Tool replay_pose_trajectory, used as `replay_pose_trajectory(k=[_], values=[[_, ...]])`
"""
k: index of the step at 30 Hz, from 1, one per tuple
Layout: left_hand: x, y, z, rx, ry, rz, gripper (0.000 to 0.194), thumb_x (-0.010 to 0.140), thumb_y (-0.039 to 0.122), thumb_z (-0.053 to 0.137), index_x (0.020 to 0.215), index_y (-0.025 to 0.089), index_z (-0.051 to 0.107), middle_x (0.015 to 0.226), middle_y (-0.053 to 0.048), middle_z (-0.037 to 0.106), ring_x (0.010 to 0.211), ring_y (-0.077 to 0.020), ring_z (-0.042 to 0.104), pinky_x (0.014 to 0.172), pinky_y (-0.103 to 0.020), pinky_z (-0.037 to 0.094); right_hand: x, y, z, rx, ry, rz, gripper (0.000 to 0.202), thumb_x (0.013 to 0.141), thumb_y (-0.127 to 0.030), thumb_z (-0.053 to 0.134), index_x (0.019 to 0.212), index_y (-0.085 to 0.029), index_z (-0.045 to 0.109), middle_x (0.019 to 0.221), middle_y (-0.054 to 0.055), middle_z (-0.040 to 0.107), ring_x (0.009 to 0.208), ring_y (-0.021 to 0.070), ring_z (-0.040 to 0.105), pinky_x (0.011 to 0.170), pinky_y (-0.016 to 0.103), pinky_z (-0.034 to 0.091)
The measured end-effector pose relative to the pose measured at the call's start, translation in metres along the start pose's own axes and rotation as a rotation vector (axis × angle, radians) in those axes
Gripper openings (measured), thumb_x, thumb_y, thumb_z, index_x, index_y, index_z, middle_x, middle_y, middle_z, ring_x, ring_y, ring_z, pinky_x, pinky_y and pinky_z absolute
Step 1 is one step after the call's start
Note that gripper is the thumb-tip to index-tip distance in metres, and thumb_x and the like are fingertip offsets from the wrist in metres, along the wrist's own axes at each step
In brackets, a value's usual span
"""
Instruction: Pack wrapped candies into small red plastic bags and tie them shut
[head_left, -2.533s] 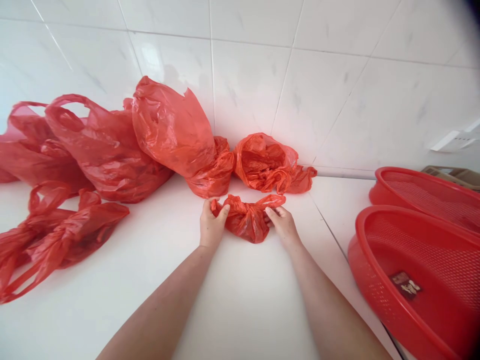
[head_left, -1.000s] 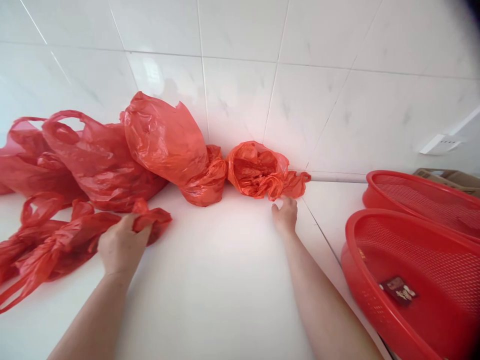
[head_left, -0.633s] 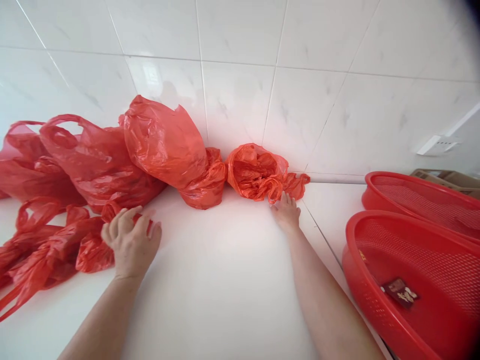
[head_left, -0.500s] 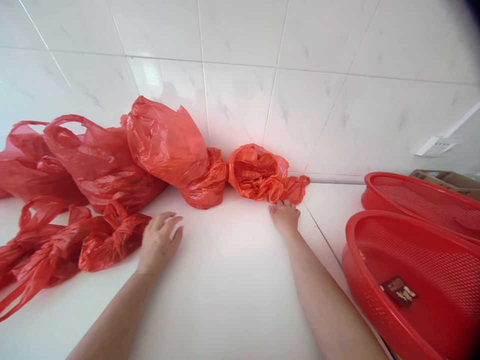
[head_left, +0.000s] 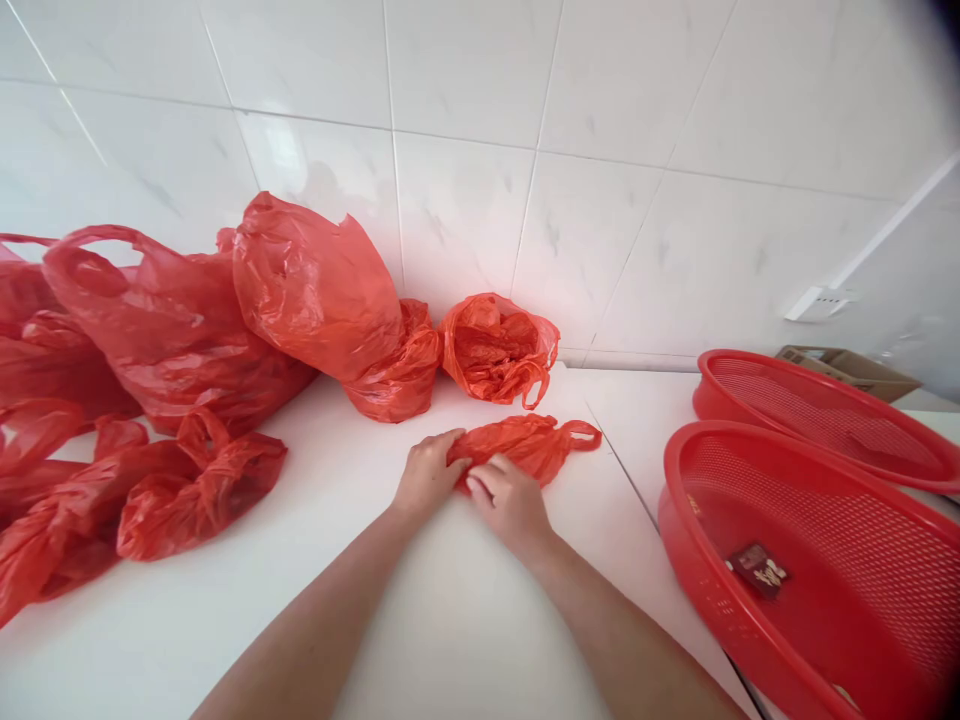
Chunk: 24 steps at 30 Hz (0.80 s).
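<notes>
Bag: 1 flattened red plastic bag [head_left: 536, 447] with looped handle, laid at frame centre.
Hands: 2, left hand [head_left: 429, 475] and right hand [head_left: 516, 502], curled onto bag; grip can't be told.
Baskets: 2 red perforated oval plastic baskets [head_left: 691, 555], seen lower right.

Passable tabletop [head_left: 600, 500] separates the handled bag [head_left: 536, 445] from the basket [head_left: 679, 540] (blocking rightward).

White tabletop [head_left: 465, 640]: bulky red bags [head_left: 315, 285] left and behind, flatter bag [head_left: 536, 442] centre; red baskets [head_left: 694, 555] apparently resting right.

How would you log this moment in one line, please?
left hand: on flattened red bag | right hand: on same bag | behind: open red bag
</notes>
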<state>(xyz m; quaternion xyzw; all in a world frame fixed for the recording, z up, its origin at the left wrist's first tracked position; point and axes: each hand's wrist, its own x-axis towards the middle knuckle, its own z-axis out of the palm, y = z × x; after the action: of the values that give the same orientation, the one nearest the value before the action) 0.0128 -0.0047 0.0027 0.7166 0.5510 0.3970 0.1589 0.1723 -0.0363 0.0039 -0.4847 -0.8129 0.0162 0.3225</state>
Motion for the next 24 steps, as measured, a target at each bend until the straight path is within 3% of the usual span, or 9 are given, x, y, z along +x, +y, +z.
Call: replay_pose_trajectory(k=[4, 7, 11, 13, 16, 18, 20, 22, 24], values=[[-0.004, -0.002, -0.006, -0.288, -0.029, -0.137, 0.019, 0.075, 0.017, 0.050, 0.087, 0.023, 0.064, 0.084, -0.001, 0.067, 0.076, -0.0177, 0.061, 0.071, -0.029, 0.047, 0.015, 0.035, -0.018, -0.113, 0.190, 0.268, 0.036, 0.088, -0.036, 0.046, 0.119, -0.019, 0.056, 0.111, 0.011, 0.058, 0.098, 0.0227, 0.057, 0.077, 0.031, 0.046], [-0.006, -0.002, -0.014, -0.508, 0.049, -0.232, 0.008, 0.073, 0.021, 0.052, 0.079, 0.021, 0.058, 0.071, 0.003, 0.061, 0.064, -0.0130, 0.055, 0.060, -0.023, 0.043, 0.020, 0.059, -0.023, -0.121, 0.059, 0.416, 0.061, 0.081, -0.043, 0.056, 0.135, -0.018, 0.041, 0.120, 0.013, 0.056, 0.095, 0.0254, 0.060, 0.066, 0.032, 0.045], [-0.001, -0.008, -0.019, -0.672, 0.159, -0.279, 0.014, 0.071, 0.030, 0.060, 0.078, 0.019, 0.054, 0.071, 0.002, 0.059, 0.063, -0.0119, 0.054, 0.062, -0.023, 0.044, 0.020, 0.072, -0.024, 0.001, -0.053, 0.483, 0.032, 0.079, -0.032, 0.056, 0.109, -0.023, 0.059, 0.102, 0.006, 0.065, 0.082, 0.0202, 0.062, 0.066, 0.029, 0.041], [0.003, -0.018, -0.022, -0.674, 0.254, -0.290, 0.019, 0.071, 0.032, 0.061, 0.081, 0.018, 0.054, 0.077, 0.000, 0.062, 0.068, -0.0134, 0.057, 0.067, -0.026, 0.046, 0.020, 0.073, -0.028, 0.031, 0.028, 0.531, 0.020, 0.079, -0.026, 0.051, 0.095, -0.024, 0.062, 0.089, 0.002, 0.066, 0.073, 0.0170, 0.060, 0.063, 0.027, 0.039], [0.006, -0.032, -0.030, -0.522, 0.415, -0.316, 0.019, 0.073, 0.029, 0.059, 0.089, 0.018, 0.055, 0.089, -0.004, 0.063, 0.083, -0.0180, 0.060, 0.080, -0.034, 0.047, 0.020, 0.072, -0.038, 0.028, 0.211, 0.579, 0.020, 0.077, -0.020, 0.045, 0.088, -0.024, 0.061, 0.082, -0.001, 0.065, 0.068, 0.0147, 0.057, 0.061, 0.026, 0.037], [0.005, -0.033, -0.035, -0.310, 0.534, -0.237, 0.022, 0.075, 0.024, 0.057, 0.097, 0.018, 0.057, 0.100, -0.007, 0.061, 0.100, -0.0219, 0.056, 0.093, -0.041, 0.041, 0.020, 0.070, -0.042, 0.006, 0.297, 0.560, 0.022, 0.076, -0.019, 0.046, 0.090, -0.024, 0.061, 0.088, 0.000, 0.066, 0.072, 0.0148, 0.057, 0.063, 0.025, 0.037], [0.002, -0.024, -0.038, -0.089, 0.598, -0.028, 0.029, 0.077, 0.022, 0.059, 0.106, 0.018, 0.056, 0.110, -0.010, 0.057, 0.111, -0.0249, 0.050, 0.100, -0.045, 0.036, 0.020, 0.065, -0.042, -0.035, 0.353, 0.498, 0.024, 0.075, -0.017, 0.047, 0.095, -0.023, 0.061, 0.096, 0.001, 0.065, 0.079, 0.0157, 0.058, 0.066, 0.026, 0.039], [-0.005, -0.008, -0.035, 0.053, 0.535, 0.230, 0.041, 0.078, 0.027, 0.062, 0.118, 0.019, 0.052, 0.115, -0.013, 0.053, 0.112, -0.0260, 0.050, 0.097, -0.044, 0.040, 0.019, 0.055, -0.039, -0.093, 0.385, 0.391, 0.028, 0.076, -0.015, 0.048, 0.099, -0.023, 0.062, 0.097, 0.002, 0.064, 0.082, 0.0163, 0.058, 0.067, 0.026, 0.040], [-0.012, 0.009, -0.029, 0.077, 0.379, 0.378, 0.061, 0.075, 0.034, 0.068, 0.130, 0.022, 0.043, 0.123, -0.014, 0.048, 0.113, -0.0270, 0.050, 0.090, -0.042, 0.047, 0.018, 0.044, -0.034, -0.136, 0.380, 0.242, 0.029, 0.078, -0.012, 0.047, 0.100, -0.023, 0.063, 0.092, 0.003, 0.061, 0.081, 0.0160, 0.056, 0.066, 0.025, 0.041]])
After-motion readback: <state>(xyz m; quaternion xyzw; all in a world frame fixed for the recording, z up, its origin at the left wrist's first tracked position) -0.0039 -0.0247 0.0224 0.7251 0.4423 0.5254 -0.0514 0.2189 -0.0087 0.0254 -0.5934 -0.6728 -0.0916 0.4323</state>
